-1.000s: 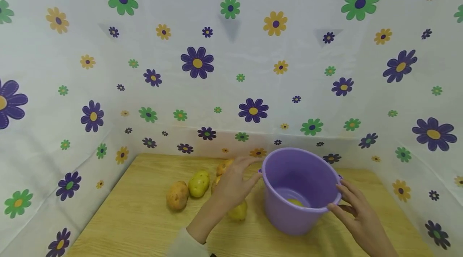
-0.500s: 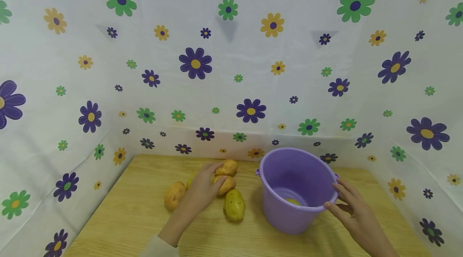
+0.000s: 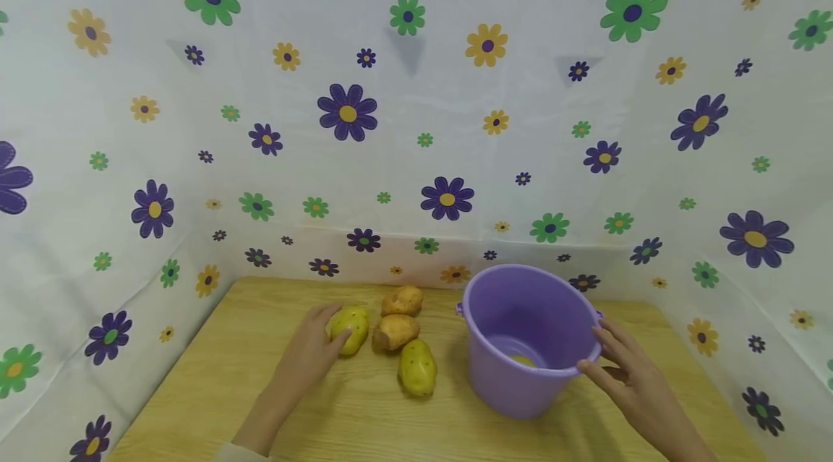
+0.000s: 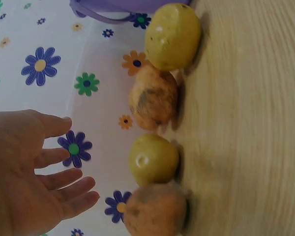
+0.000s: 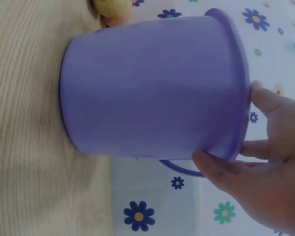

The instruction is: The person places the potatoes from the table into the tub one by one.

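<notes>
My left hand (image 3: 306,350) reaches over the left side of the table, fingers spread and relaxed, right by a yellow-green, potato-shaped piece (image 3: 351,330). In the left wrist view that hand (image 4: 44,177) is empty and apart from the row. A brown potato (image 4: 157,211) at the end of the row is hidden behind the hand in the head view. Two brown potatoes, one at the back (image 3: 402,301), and another yellow-green piece (image 3: 417,368) lie to the right. My right hand (image 3: 634,382) grips the rim of a purple bucket (image 3: 514,390), thumb and fingers around its edge.
Inside the bucket, at its bottom, lies something yellow (image 3: 523,360). The bucket's thin purple handle (image 5: 182,171) hangs on its far side. A white sheet (image 3: 384,158) with printed flowers stands around the back and sides of the wooden table (image 3: 351,433).
My left hand has left the bucket's rim and moved left past the potatoes, uncovering the right-hand ones. My right hand has stayed on the rim.
</notes>
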A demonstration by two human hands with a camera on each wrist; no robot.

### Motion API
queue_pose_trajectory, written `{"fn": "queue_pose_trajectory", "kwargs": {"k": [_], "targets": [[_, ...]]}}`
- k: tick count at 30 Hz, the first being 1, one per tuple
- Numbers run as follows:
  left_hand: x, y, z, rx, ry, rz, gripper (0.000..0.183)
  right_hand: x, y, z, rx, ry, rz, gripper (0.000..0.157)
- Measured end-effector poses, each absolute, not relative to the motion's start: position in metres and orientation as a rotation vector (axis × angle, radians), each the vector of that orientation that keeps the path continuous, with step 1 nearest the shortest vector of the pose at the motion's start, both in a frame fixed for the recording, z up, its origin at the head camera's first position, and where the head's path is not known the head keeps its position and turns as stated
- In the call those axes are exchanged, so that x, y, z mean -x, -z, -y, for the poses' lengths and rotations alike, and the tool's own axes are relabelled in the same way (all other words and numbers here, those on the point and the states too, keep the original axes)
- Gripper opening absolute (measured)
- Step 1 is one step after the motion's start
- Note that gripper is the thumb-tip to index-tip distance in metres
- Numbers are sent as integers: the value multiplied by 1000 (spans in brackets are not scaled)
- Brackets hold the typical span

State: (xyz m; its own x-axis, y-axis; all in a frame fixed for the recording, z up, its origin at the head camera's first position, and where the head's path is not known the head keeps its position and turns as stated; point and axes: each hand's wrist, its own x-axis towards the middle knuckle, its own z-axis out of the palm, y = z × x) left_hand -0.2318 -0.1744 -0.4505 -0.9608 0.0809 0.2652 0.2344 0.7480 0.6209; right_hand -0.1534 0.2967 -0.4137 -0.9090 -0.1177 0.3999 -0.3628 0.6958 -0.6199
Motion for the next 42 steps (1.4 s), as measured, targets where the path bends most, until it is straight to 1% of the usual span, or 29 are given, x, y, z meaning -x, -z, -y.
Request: {"fn": "queue_pose_trajectory", "kwargs": {"k": [9,18,27,36,42], "targets": [[228,470,212,220,1008,2758,54,155,414,-295,-388,-1041,2567,53],[222,482,234,206,962,2766,56,152,410,-295,-375,-1034,2602,53],[223,499,237,177,978,2820,56,152,410,-295,-362,-1039,2617,53],[224,512,234,114,1022,2859,71,152,409,-295,-374,-1038,2612,53],[226,519,234,98,1024,2859,75,152,407,-296,-386,-1065,2606,54]]}}
